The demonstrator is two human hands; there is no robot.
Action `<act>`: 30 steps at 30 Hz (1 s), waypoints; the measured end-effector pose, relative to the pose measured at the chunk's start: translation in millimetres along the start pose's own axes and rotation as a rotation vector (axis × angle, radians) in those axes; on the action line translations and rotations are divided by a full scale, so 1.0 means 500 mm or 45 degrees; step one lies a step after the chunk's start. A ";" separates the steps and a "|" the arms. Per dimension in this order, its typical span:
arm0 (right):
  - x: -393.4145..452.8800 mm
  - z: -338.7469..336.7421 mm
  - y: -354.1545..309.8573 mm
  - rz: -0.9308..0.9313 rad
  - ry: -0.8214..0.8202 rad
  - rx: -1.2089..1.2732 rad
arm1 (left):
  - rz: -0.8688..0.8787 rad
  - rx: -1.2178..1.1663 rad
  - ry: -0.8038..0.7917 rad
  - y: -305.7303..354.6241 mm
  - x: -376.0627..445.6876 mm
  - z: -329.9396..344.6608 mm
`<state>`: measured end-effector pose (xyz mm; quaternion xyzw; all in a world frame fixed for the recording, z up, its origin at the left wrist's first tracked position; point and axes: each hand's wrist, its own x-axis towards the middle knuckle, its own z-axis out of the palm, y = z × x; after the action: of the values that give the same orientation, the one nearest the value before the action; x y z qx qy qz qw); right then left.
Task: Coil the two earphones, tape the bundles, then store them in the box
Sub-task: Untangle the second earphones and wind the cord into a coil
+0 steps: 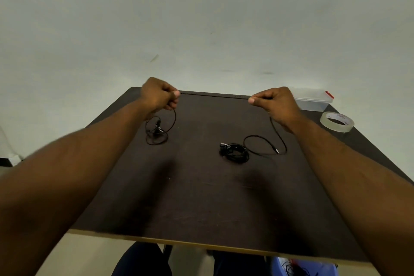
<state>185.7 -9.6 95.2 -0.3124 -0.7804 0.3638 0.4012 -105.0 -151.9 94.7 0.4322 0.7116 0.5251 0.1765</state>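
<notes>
My left hand point(160, 96) and my right hand point(275, 102) each pinch one black earphone cable point(215, 95), pulled taut between them above the table's far edge. Below the left hand its slack hangs in loops with the earbuds point(156, 131) resting on the table. From the right hand the cable drops to a plug end point(277, 151) on the table. A second black earphone point(234, 152) lies bunched at the table's middle, just left of that plug. The clear box point(311, 101) with a red latch and the clear tape roll point(337, 122) sit at the far right corner.
The dark wooden table point(201, 197) has its near edge close to my legs. A pale wall stands behind the far edge. A blue bin point(298, 268) with cables in it shows under the table at the lower right.
</notes>
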 end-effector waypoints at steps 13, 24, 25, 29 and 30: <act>-0.002 0.020 -0.001 0.019 -0.071 -0.036 | -0.127 0.266 0.189 -0.058 -0.012 -0.011; 0.003 0.075 -0.036 -0.079 -0.140 0.031 | 0.127 -0.165 -0.251 0.092 -0.092 0.174; 0.001 0.075 -0.036 -0.079 -0.149 0.034 | 0.159 -0.147 -0.242 0.089 -0.091 0.173; -0.008 0.074 -0.041 -0.084 -0.226 0.024 | 0.263 -0.034 -0.178 0.081 -0.077 0.159; -0.008 0.070 -0.043 -0.076 -0.232 0.017 | 0.280 -0.013 -0.157 0.080 -0.071 0.152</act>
<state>153.5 -35.4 96.9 -0.2518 -0.8203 0.3837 0.3412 -14.3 -132.3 94.1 0.5382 0.6450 0.5173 0.1635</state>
